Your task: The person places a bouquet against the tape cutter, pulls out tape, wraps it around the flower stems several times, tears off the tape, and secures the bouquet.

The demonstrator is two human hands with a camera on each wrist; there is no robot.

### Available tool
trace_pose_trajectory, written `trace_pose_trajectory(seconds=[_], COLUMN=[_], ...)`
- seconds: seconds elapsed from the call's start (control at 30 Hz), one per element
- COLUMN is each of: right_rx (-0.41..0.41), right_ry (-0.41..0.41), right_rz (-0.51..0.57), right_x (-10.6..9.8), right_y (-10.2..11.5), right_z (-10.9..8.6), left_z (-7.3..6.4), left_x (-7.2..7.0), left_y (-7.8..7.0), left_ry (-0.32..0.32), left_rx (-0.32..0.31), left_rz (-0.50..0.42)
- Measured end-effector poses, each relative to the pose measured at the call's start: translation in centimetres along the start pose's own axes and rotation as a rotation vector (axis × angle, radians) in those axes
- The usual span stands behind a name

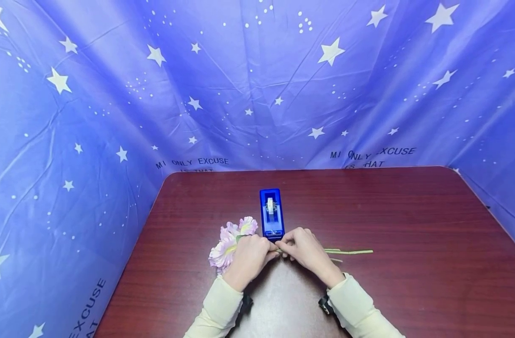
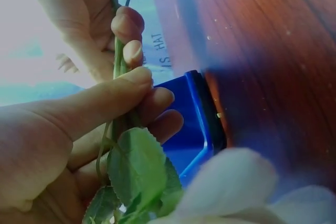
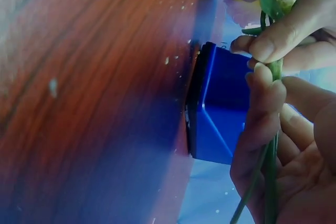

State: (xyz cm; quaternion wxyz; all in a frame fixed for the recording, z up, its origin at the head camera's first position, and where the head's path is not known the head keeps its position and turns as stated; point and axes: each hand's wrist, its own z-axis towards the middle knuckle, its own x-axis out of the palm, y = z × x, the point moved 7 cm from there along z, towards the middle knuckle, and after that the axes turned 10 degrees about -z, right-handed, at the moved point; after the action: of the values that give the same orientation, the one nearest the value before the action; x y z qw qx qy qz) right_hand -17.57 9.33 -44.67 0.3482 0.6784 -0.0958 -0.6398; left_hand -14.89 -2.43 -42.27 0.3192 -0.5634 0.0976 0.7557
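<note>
Light purple artificial flowers [image 1: 223,253] lie to the left, their green stems [image 1: 354,252] running rightward. My left hand [image 1: 250,257] pinches the stems just below the leaves [image 2: 137,162], between thumb and fingers. Close beside it, my right hand [image 1: 308,251] grips the same stems with curled fingers, its fingertips almost meeting the left ones. Directly beyond both hands stands a blue tape dispenser [image 1: 274,227] with a roll of clear tape [image 1: 270,205] in it. Whether a piece of tape is between the fingertips cannot be made out.
Everything rests on a dark red wooden table [image 1: 409,220] with rounded far corners. Blue cloth [image 1: 257,84] printed with white stars hangs behind and along the sides. Cream sleeves [image 1: 221,300] and dark wrist straps [image 1: 326,305] show at the near edge.
</note>
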Motion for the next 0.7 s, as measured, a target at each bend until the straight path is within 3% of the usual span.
trace_pose_trajectory(seconds=[0.33,0.7], right_rx=[-0.024,-0.029], right_ry=[-0.09,-0.113], right_rz=[-0.073,-0.109], right_x=[-0.7,-0.9], right_y=[0.7,1.1], right_z=[-0.4,-0.9], left_z=[0.2,0.2], left_x=[-0.6,-1.0], left_y=[-0.4,-1.1], left_ry=[0.005,0.047], left_rx=[-0.019,-0.006], left_rz=[-0.028,0.031])
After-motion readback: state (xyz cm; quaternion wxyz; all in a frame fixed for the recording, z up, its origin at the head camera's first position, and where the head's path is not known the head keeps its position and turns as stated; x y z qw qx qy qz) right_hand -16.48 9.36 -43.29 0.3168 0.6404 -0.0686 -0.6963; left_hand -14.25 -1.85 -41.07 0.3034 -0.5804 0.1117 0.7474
